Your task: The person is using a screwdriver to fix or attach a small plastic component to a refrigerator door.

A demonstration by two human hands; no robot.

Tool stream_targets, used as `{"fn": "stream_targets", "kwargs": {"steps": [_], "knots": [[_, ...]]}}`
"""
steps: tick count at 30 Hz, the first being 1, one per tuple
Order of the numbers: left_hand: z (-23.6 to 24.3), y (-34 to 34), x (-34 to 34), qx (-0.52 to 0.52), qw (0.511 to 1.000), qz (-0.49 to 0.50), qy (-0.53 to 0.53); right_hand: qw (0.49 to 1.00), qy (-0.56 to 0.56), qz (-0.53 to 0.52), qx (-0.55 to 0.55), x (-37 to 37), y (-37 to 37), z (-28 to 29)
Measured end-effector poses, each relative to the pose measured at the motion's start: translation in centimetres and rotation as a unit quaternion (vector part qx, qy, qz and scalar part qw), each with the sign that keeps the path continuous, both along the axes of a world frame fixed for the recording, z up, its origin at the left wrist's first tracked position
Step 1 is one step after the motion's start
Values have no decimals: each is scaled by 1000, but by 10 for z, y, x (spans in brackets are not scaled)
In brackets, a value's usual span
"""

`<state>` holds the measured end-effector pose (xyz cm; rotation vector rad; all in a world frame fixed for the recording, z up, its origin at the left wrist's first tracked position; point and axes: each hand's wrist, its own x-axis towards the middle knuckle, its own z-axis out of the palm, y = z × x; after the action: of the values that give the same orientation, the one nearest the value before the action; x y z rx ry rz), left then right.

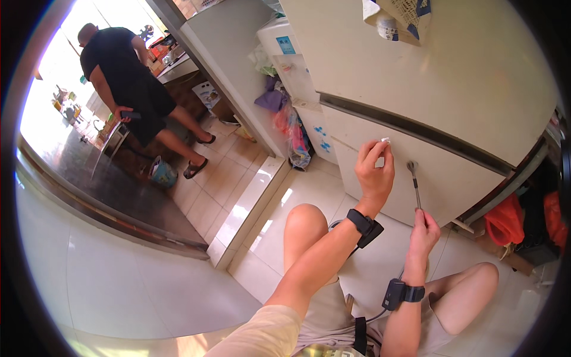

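My left hand (375, 172) is raised in front of the pale refrigerator (410, 65). Its fingers are pinched round a small scrap of white tissue (385, 141), which shows at the fingertips. To the right and lower, my right hand (424, 231) grips a slim metal spoon (417, 189) by the end of its handle. The round bowl of the spoon points up, close to the lower refrigerator door (363, 149); I cannot tell whether it touches. Both wrists wear black straps with small boxes on them.
A white water dispenser (297, 77) stands left of the refrigerator, with plastic bags (291, 128) hanging beside it. A raised tiled step (250, 208) leads to a kitchen, where a person (119, 65) in black stands at the counter. Red bags (504, 220) lie at right.
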<state>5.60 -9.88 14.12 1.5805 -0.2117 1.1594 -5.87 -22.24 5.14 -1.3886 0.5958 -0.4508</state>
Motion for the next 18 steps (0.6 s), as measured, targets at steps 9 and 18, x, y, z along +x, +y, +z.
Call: {"fn": "stream_targets", "kwargs": {"steps": [9, 18], "knots": [[6, 16, 15, -44, 999, 13, 9, 991, 2, -60, 116, -25, 15, 11], [3, 16, 8, -3, 999, -24, 30, 996, -6, -53, 74, -22, 6, 9]]}}
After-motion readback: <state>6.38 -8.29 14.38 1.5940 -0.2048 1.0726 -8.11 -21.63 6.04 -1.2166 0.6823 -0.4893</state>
